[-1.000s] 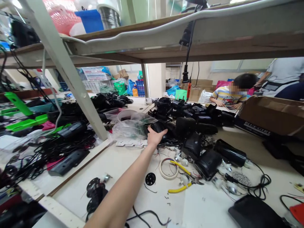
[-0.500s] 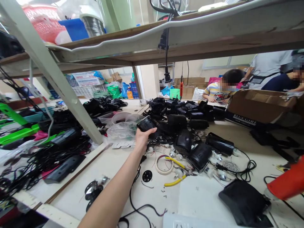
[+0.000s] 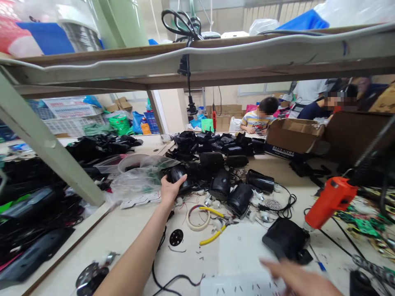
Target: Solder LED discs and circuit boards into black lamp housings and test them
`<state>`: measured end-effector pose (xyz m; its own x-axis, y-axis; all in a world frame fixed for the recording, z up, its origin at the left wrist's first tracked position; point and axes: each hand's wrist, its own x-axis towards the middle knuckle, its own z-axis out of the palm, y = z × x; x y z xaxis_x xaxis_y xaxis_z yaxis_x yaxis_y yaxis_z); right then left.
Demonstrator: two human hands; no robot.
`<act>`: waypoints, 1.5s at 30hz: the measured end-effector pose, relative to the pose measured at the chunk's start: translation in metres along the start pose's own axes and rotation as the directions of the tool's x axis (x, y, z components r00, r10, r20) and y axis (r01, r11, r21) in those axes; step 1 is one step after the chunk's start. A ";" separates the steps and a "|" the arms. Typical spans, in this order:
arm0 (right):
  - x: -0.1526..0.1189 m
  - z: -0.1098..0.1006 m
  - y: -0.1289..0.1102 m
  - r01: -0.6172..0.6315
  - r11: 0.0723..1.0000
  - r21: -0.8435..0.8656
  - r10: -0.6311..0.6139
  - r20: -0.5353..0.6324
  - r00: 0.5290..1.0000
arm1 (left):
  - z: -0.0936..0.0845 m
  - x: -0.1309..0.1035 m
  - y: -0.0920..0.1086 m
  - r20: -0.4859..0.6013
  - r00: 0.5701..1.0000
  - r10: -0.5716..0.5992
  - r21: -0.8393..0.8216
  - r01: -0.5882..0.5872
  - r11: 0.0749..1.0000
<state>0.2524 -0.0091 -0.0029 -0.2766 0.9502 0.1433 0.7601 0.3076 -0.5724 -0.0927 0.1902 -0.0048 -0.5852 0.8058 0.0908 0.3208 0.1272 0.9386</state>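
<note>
My left hand (image 3: pixel 168 191) reaches across the bench, its thumb and fingers closed round a black plastic housing (image 3: pixel 179 174) beside the heap of black parts. Low on the right is my right hand (image 3: pixel 300 280), smeared by motion, a finger stretched out and nothing seen in it. It is over the edge of a white slotted plate (image 3: pixel 236 286), just below another black housing (image 3: pixel 285 238). Between the hands lie yellow-handled cutters (image 3: pixel 212 237) and a roll of tape (image 3: pixel 188 220). Several more black housings (image 3: pixel 240 199) lie beyond, among small motors and wires.
An orange electric screwdriver (image 3: pixel 331 201) hangs at the right on a coiled cord. A shelf beam (image 3: pixel 247 61) crosses above the bench, with a plug (image 3: pixel 191 107) dangling from it. A slanted post (image 3: pixel 46 135) stands at the left. A cardboard box (image 3: pixel 293 137) and other people are farther back.
My view has swung to the right. My right hand has come in at the bottom. My left hand stays on the black housing, which has turned somewhat.
</note>
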 end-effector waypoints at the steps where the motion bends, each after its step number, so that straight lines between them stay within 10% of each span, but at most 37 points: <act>1: 0.021 -0.005 -0.008 0.008 1.000 -0.002 -0.008 -0.016 1.000 | -0.001 -0.001 0.001 0.006 1.000 -0.014 0.013 0.014 1.000; 7: 0.179 -0.013 -0.036 -0.039 0.999 0.018 0.040 -0.103 0.994 | -0.027 -0.006 0.011 0.034 0.999 -0.003 0.101 0.000 0.995; 12: 0.234 0.006 -0.021 -0.020 0.992 0.121 0.006 0.121 0.993 | -0.064 -0.024 0.016 0.145 0.988 0.049 0.109 -0.065 0.992; 18: 0.224 0.010 -0.016 0.005 0.944 0.329 -0.011 0.017 1.000 | -0.074 -0.064 0.017 0.358 0.933 0.046 0.009 -0.053 0.999; 30: 0.181 -0.081 -0.065 0.337 0.460 0.821 -0.043 -0.359 0.932 | -0.040 -0.101 0.052 0.637 0.771 0.006 -0.247 0.197 0.949; 35: 0.121 -0.041 -0.108 0.460 0.767 0.448 -0.328 -0.343 0.880 | -0.049 -0.117 0.061 0.828 0.558 -0.050 -0.369 0.610 0.701; 40: 0.082 0.024 -0.125 0.696 0.717 0.015 -0.666 -0.279 0.692 | -0.088 -0.132 0.041 0.980 0.196 -0.026 -0.147 0.811 0.566; 45: 0.078 0.024 -0.118 0.626 0.741 0.242 -0.600 -0.179 0.780 | -0.111 -0.138 0.022 0.956 0.285 0.064 -0.274 0.799 0.535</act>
<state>0.1275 0.0278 0.0563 -0.5660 0.5654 0.5999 0.2480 0.8108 -0.5302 -0.0875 0.0172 0.0407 0.5661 0.7909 -0.2324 -0.5002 0.5536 0.6658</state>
